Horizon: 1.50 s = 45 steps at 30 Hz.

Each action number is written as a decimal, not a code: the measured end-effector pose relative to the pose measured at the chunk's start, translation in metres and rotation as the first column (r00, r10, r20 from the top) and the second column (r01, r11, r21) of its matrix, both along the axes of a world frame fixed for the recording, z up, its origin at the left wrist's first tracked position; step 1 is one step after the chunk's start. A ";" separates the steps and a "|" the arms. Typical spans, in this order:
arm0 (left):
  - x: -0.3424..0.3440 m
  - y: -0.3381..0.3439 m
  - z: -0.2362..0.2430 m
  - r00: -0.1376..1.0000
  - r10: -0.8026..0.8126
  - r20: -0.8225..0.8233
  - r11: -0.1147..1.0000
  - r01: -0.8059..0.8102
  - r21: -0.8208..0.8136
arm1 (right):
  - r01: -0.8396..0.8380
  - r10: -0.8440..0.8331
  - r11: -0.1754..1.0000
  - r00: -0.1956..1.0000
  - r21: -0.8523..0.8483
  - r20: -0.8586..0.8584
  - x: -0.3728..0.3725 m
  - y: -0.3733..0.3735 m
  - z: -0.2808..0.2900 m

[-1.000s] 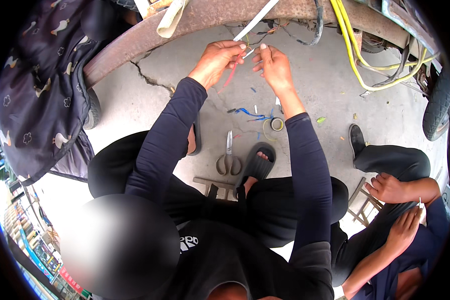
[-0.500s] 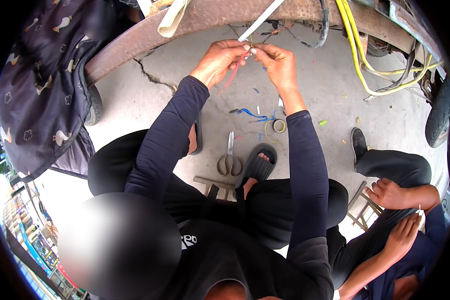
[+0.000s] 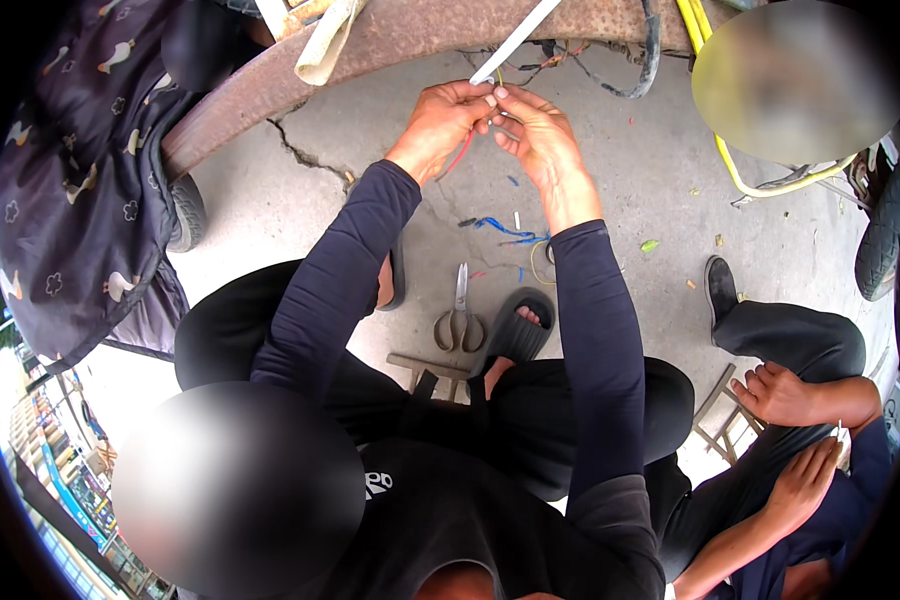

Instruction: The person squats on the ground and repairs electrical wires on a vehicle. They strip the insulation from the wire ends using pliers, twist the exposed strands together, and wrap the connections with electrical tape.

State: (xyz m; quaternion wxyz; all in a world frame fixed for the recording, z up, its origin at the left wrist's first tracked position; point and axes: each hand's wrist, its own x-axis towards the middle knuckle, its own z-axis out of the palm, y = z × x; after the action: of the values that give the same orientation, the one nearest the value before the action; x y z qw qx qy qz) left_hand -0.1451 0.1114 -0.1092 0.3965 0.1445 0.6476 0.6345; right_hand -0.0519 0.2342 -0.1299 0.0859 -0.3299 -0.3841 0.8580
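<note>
My left hand (image 3: 438, 130) is closed, pinching thin wires just below the lower end of a white tube (image 3: 515, 40). A red wire (image 3: 457, 160) dangles beneath its fingers. My right hand (image 3: 540, 150) meets it, thumb and forefinger pinched on the wires beside a short yellow-green strand, other fingers curled. The exact join is too small to make out. On the concrete below lie steel scissors (image 3: 459, 320), blue wire scraps (image 3: 495, 228) and small offcuts; the tape roll is mostly hidden by my right arm.
A rusty beam (image 3: 230, 115) arches above, with dark wires, a hose and yellow cables (image 3: 770, 185). A patterned dark cover (image 3: 80, 250) hangs left, tyres (image 3: 880, 250) stand either side. A co-worker (image 3: 790, 480) sits close at right, hands near the knee.
My right hand has moved left and up to meet my left fingers and turned slightly; my right forearm shifted left over the tape roll. My left hand stayed nearly in place.
</note>
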 end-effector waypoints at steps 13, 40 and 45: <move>0.034 0.013 -0.016 0.970 0.213 0.115 0.976 -0.217 0.017 | 0.219 -0.233 0.947 0.972 0.235 0.034 -0.013 -0.021 -0.006; 0.028 0.006 -0.042 0.915 0.025 -0.403 0.982 -0.098 -0.161 | -0.020 -0.087 0.882 0.975 0.471 0.205 -0.029 -0.006 -0.027; 0.027 0.012 -0.055 0.921 0.106 -0.374 0.985 -0.148 -0.085 | -0.050 -0.052 0.864 0.981 0.502 0.187 -0.026 -0.005 -0.045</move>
State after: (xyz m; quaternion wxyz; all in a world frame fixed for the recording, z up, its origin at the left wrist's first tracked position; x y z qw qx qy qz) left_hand -0.1177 0.1234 -0.1643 0.2334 0.1963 0.7530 0.5831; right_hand -0.0777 0.2289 -0.1753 0.1315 -0.3783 -0.6013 0.6914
